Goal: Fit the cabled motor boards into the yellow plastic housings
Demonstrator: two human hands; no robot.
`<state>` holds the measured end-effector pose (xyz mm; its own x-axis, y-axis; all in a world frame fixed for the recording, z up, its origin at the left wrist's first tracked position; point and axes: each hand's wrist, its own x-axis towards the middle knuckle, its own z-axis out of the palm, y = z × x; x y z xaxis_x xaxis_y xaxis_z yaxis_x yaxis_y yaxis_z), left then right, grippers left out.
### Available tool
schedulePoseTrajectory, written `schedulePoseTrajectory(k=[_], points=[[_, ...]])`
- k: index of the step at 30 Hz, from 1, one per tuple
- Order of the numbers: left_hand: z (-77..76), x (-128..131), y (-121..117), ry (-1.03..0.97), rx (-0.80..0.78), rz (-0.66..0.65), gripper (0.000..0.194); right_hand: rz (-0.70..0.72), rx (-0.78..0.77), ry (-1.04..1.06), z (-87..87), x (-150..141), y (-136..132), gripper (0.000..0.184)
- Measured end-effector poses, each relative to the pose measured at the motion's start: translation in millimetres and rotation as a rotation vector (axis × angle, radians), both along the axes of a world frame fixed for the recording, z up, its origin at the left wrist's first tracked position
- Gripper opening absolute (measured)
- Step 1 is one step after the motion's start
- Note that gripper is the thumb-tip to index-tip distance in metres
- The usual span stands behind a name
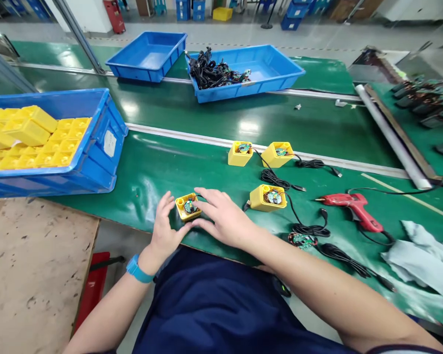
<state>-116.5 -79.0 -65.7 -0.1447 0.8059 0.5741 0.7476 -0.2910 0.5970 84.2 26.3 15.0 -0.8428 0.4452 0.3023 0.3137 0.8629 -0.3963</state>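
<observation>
A small yellow plastic case stands at the table's near edge with its open top up. Inside it sits a green circuit board. My left hand holds the case from its left and near side, thumb along the front. My right hand is around the right side, with fingertips over the circuit board and the thumb at the near wall. The right fingers partly hide the case's right side and the cable there. Just right of my hand lies another yellow case with a board and black cable.
Two more filled yellow cases stand farther back. To the right are a red glue gun, a loose board with a coiled cable, and a pale cloth. A blue crate of yellow cases stands left; blue trays lie behind.
</observation>
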Motion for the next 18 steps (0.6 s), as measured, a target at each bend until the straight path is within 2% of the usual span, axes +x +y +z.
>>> schedulePoseTrajectory(k=[3, 6, 12, 18], points=[[3.8, -2.0, -0.5, 0.297, 0.078, -0.049, 0.058, 0.024, 0.046, -0.032, -5.3, -3.3, 1.0, 0.032], [8.5, -4.5, 1.0, 0.445, 0.078, -0.044, 0.057, 0.018, 0.089, -0.029, -11.6, -6.3, -1.2, 0.033], [14.6, -1.7, 3.2, 0.624, 0.092, -0.011, 0.055, -0.041, 0.143, -0.024, -19.4, -13.0, -7.1, 0.030], [20.7, 0.4, 6.8, 0.640, 0.047, 0.027, 0.038, -0.029, 0.138, 0.034, -29.6, -14.6, -3.3, 0.030]])
